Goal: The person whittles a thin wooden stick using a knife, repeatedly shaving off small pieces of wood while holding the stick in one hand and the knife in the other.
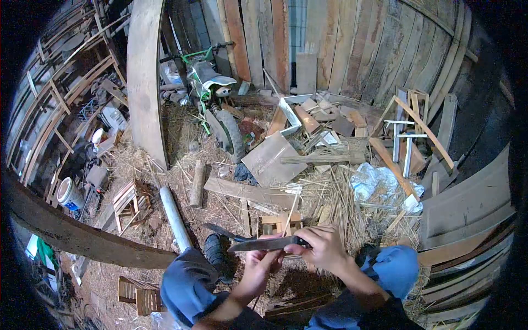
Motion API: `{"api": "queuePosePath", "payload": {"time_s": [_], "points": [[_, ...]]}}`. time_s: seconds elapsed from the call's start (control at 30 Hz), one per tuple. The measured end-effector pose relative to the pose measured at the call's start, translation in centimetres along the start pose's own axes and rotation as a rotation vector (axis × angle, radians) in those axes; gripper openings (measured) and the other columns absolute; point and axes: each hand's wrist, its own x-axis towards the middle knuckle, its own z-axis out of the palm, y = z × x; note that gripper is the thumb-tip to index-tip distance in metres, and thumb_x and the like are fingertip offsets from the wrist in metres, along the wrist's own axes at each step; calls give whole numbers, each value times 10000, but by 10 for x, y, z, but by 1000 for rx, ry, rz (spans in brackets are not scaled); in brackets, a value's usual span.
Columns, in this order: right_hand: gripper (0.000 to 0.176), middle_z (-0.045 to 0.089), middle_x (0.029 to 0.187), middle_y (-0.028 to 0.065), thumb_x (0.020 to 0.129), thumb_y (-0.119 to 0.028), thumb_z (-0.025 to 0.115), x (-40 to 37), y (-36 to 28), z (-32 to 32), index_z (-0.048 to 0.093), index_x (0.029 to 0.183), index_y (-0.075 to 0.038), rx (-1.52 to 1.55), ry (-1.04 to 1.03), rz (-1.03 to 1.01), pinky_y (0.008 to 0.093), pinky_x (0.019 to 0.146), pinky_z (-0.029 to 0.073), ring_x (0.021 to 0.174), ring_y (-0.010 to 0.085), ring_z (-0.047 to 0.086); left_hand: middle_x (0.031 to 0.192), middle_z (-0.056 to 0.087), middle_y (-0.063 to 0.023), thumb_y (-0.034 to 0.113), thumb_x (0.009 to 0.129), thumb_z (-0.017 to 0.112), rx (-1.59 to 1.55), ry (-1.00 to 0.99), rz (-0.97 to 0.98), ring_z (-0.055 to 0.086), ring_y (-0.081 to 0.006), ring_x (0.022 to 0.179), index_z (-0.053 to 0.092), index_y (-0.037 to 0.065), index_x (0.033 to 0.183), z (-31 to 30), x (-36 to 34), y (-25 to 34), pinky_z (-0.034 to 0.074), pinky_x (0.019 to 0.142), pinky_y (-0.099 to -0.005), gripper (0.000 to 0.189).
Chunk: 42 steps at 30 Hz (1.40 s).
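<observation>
A knife [261,243] is held out in front of the body, between the two knees, its blade turned toward the person's left. Its black handle is gripped by the closed right hand [324,248], while a thin pale strip [293,204] appears to be pinched between the thumb and fingers of the left hand [257,274]. The blade is laid across just above the left fingers; if it were to slip along the strip, or if a hard fibre gave way suddenly, the fingers could be cut. As no support is seen under the strip, a twist in the pinch could also send the edge astray, toward the left knee [188,283].

Just beyond the hands, a small wooden frame [280,219] is seen low down; the strip's far end could be snagged there. A dropped knife could be lost among the loose straw [336,212]. Farther out, footing could be upset by the round pole [175,217] beside the left knee or the short log [198,184].
</observation>
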Motion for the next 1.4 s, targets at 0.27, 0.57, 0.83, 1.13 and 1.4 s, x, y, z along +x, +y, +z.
{"api": "queuePosePath", "payload": {"time_s": [0.27,0.57,0.83,1.13,1.4], "points": [[374,592,588,27,727,-455,721,9,-2,-12,627,726,-93,13,-9,-29,305,434,444,501,192,606,672,490,24,46,911,521,93,-25,46,359,-37,507,522,86,1191,10,-1,2,253,442,-199,284],[387,617,583,24,696,-456,744,0,24,-31,660,683,-78,-145,-16,-18,264,467,451,493,165,598,646,414,55,130,923,558,44,-33,-58,327,-33,511,554,56,1095,3,0,19,235,441,-207,187],[298,617,604,75,805,-321,696,-4,65,-75,661,727,-35,-172,387,587,293,484,447,516,161,591,634,407,60,164,940,543,-34,6,-13,326,-35,514,575,82,1058,-14,-15,28,243,444,-210,147],[327,645,677,59,717,-372,753,-18,22,-33,626,760,-74,-83,69,47,306,514,488,579,214,638,621,381,57,175,942,527,-49,3,-34,313,-49,491,531,112,1067,-17,-7,26,253,443,-225,141],[364,638,680,34,775,-452,677,33,2,-41,614,779,-93,-175,58,-40,310,478,478,559,185,632,617,391,55,263,949,528,121,-65,8,306,-43,469,497,142,1177,18,45,63,244,416,-211,260]]}}
